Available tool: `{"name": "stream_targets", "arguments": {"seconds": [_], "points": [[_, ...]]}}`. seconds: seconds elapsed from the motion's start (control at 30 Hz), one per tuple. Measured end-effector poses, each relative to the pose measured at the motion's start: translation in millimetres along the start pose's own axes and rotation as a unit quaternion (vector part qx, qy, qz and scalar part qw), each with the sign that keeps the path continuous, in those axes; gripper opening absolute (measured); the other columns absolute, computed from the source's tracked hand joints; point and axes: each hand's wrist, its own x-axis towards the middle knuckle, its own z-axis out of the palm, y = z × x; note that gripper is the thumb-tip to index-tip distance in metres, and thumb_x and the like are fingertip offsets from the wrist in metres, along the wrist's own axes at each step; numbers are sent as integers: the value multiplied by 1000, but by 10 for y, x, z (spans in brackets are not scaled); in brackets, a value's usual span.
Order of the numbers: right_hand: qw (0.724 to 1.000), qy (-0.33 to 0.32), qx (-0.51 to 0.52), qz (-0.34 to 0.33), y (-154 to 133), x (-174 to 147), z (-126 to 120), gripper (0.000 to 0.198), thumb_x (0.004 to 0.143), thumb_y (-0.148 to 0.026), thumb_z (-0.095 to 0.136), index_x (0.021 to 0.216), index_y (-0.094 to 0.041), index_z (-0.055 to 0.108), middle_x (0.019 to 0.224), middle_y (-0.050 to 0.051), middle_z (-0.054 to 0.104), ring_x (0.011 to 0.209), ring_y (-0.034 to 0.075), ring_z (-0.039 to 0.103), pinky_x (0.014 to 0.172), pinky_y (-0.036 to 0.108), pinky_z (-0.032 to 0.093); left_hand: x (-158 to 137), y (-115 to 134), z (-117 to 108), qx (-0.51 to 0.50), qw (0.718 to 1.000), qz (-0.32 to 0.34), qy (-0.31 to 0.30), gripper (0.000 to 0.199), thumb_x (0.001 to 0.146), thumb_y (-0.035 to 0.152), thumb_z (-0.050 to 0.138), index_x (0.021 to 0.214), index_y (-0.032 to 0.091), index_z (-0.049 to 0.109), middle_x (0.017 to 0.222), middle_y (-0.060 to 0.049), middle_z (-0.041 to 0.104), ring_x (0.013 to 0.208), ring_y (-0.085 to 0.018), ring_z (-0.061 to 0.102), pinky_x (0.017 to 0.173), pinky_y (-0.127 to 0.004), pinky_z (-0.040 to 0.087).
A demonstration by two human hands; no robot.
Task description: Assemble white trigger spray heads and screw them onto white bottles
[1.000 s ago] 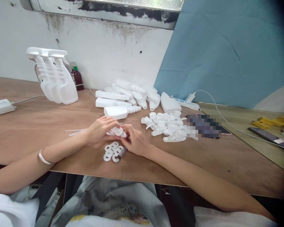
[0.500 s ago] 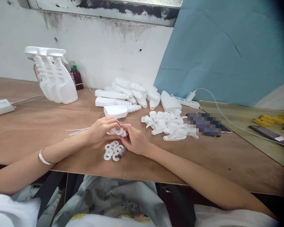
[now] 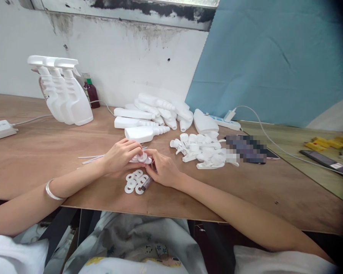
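Between my two hands is a white spray trigger head, partly hidden by fingers. My left hand is closed around its left side. From the right, the fingers of my right hand pinch its other end. Just below them on the table lie several flat white ring washers and a small clear tube with a dark end. Thin white dip tubes stick out behind my left wrist. A pile of white trigger heads lies to the right of my hands.
Several white bottles lie heaped behind my hands. Assembled spray bottles stand at the left, near a dark red bottle. Power strips with cables and phones lie right; the wooden table's front edge is close to me.
Both hands keep their hold on the trigger head and barely move. The whole view has shifted very slightly; the objects on the table stay where they were.
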Motion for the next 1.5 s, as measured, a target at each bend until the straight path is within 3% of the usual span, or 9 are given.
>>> {"name": "stream_targets", "arguments": {"seconds": [0.17, 0.4, 0.5, 0.6, 0.73, 0.9, 1.0, 1.23, 1.5], "points": [[1000, -13, 0, 3, 3, 2, -5, 34, 78, -15, 49, 110, -15, 39, 94, 7, 63, 69, 16, 59, 60, 26, 44, -5, 3, 31, -28, 999, -29, 24, 32, 80, 45, 54, 79, 13, 52, 85, -7, 61, 76, -16, 55, 68, -27, 38], [1000, -21, 1, 20, -3, 0, -3, 35, 79, -18, 48, 112, -15, 38, 95, 8, 62, 74, 18, 60, 63, 28, 45, 8, 44, 2, -31, 999, -35, -12, 33, 83, 46, 49, 85, 13, 51, 86, -7, 62, 80, -18, 57, 73, -30, 38], [1000, -16, -13, 12, -23, 11, -23, 35, 79, -17, 47, 113, -15, 40, 99, 8, 62, 77, 19, 59, 67, 30, 46, 13, -6, -39, -89, 990, -109, 30, 32, 83, 43, 48, 95, 14, 48, 88, -6, 61, 79, -16, 56, 74, -28, 40], [999, -20, -39, 5, -35, 23, -42, 34, 80, -17, 46, 114, -14, 43, 97, 9, 61, 83, 22, 56, 74, 35, 45, 26, -116, -122, -91, 965, -240, 50, 25, 84, 38, 43, 87, 15, 50, 77, -3, 59, 68, -14, 53, 65, -25, 39], [998, -28, -52, 14, -33, 27, -47, 33, 80, -17, 47, 113, -13, 45, 96, 10, 61, 88, 24, 53, 77, 38, 44, 34, -276, -282, -99, 931, -336, -107, 31, 78, 38, 46, 56, 15, 47, 51, 1, 46, 48, -10, 40, 47, -22, 28], [998, -25, -54, 8, -26, 20, -40, 33, 81, -17, 46, 114, -13, 45, 95, 10, 61, 88, 24, 52, 77, 39, 43, 9, -390, -486, -189, 869, -318, -329, 29, 69, 35, 51, 49, 15, 56, 45, 0, 47, 41, -10, 37, 41, -23, 23], [998, -25, -51, 3, -18, 15, -36, 32, 82, -17, 45, 114, -14, 45, 97, 10, 61, 89, 24, 51, 78, 39, 43, -16, -421, -531, -207, 845, -294, -397, 23, 65, 36, 56, 54, 16, 62, 48, -1, 54, 43, -11, 43, 41, -22, 25], [998, -23, -50, 4, -21, 18, -39, 32, 81, -17, 46, 113, -12, 46, 95, 10, 61, 88, 24, 52, 77, 39, 43, -56, -435, -455, -133, 860, -251, -423, 21, 64, 37, 58, 57, 18, 62, 56, -1, 60, 50, -13, 50, 45, -21, 29], [999, -22, -49, -1, -16, 19, -34, 33, 81, -17, 46, 114, -12, 45, 93, 10, 61, 87, 23, 52, 77, 38, 43, 4, -450, -585, -127, 890, -290, -328, 20, 69, 33, 54, 58, 17, 60, 56, 1, 59, 51, -12, 50, 47, -21, 29]]}}
